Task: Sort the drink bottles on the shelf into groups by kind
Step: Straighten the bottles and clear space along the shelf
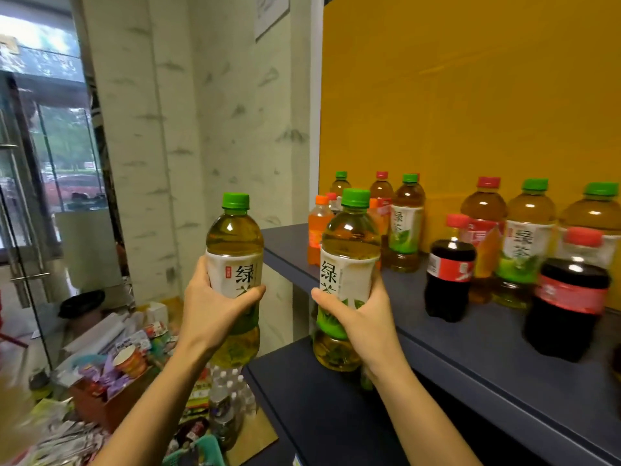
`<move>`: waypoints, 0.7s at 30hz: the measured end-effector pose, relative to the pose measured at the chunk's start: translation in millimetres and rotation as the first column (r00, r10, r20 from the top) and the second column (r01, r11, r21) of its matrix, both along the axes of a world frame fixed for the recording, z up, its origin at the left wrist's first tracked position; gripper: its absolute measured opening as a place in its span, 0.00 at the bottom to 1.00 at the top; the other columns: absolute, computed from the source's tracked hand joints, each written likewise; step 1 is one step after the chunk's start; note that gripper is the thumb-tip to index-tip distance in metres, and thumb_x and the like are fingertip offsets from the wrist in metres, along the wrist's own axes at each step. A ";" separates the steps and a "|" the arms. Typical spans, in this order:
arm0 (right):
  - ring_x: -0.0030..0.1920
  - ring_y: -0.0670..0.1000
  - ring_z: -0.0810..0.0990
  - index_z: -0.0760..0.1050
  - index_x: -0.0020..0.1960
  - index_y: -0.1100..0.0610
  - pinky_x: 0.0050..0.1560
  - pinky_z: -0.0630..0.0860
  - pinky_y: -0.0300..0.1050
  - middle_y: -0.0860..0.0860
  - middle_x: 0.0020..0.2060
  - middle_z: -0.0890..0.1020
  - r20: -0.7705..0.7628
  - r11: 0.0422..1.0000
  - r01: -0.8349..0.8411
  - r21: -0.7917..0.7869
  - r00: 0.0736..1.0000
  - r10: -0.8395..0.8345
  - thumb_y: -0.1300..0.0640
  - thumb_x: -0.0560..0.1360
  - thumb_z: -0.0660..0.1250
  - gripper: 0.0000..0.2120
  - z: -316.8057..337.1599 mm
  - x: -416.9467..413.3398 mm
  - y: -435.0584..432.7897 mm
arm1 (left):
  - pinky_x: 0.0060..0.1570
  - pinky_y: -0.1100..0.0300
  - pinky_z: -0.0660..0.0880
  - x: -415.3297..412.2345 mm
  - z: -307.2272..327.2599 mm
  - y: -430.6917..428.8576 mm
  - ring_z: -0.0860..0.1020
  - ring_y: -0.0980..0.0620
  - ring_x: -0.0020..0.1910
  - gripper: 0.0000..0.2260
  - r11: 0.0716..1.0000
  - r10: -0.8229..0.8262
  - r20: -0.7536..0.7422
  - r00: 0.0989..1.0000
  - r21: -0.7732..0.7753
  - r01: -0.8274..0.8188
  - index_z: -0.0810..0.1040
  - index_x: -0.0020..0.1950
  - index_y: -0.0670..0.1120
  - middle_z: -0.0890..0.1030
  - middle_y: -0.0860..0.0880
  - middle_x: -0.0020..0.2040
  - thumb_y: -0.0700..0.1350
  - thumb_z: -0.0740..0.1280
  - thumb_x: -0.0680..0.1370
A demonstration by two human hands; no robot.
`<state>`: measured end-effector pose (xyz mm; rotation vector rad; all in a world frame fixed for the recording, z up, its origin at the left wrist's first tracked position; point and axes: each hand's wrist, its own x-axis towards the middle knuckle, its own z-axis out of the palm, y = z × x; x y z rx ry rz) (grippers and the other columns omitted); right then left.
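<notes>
1. two hands, each curled round the label band of one bottle: left hand (215,307) holds the left green tea bottle (235,237), right hand (359,317) holds the right green tea bottle (349,243). both bottles are upright, long axes vertical, green caps up, held in the air off the shelf's left end.
2. shelf (487,364): its upper board lies forward and to the right of both hands; the right hand is the nearer.
3. front row: left cola bottle (450,274) and right cola bottle (568,297), apart.
4. back row: left shelved green tea (405,227), middle shelved green tea (524,243), right shelved green tea (598,223), mixed with red-capped tea (484,210) and orange soda (317,230).
5. judgement: the coming move likely carries the held bottles rightward and forward to join shelved green tea; the cola bottles stand near that path.
</notes>
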<state>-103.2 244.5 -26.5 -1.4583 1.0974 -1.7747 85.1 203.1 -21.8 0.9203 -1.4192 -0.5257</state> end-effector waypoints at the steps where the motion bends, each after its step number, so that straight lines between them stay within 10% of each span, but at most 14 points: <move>1: 0.48 0.37 0.80 0.70 0.53 0.41 0.49 0.78 0.35 0.38 0.48 0.80 0.002 1.000 -0.009 -0.007 1.000 0.009 0.58 0.63 0.77 0.25 -0.3 8.4 -18.9 | 0.41 0.63 0.74 6.3 2.7 -20.0 0.76 0.55 0.46 0.22 1.000 0.003 -0.007 1.000 -0.010 -0.003 0.69 0.51 0.54 0.76 0.53 0.45 0.37 0.76 0.65; 21: 0.51 0.38 0.76 0.64 0.59 0.44 0.46 0.73 0.30 0.35 0.49 0.75 -0.167 0.975 0.214 -0.061 0.961 -0.222 0.53 0.64 0.77 0.29 26.4 89.7 -280.9 | 0.42 0.62 0.75 54.9 42.3 -307.9 0.77 0.47 0.50 0.25 0.982 -0.188 -0.001 0.982 0.012 0.188 0.69 0.57 0.47 0.77 0.45 0.52 0.39 0.76 0.65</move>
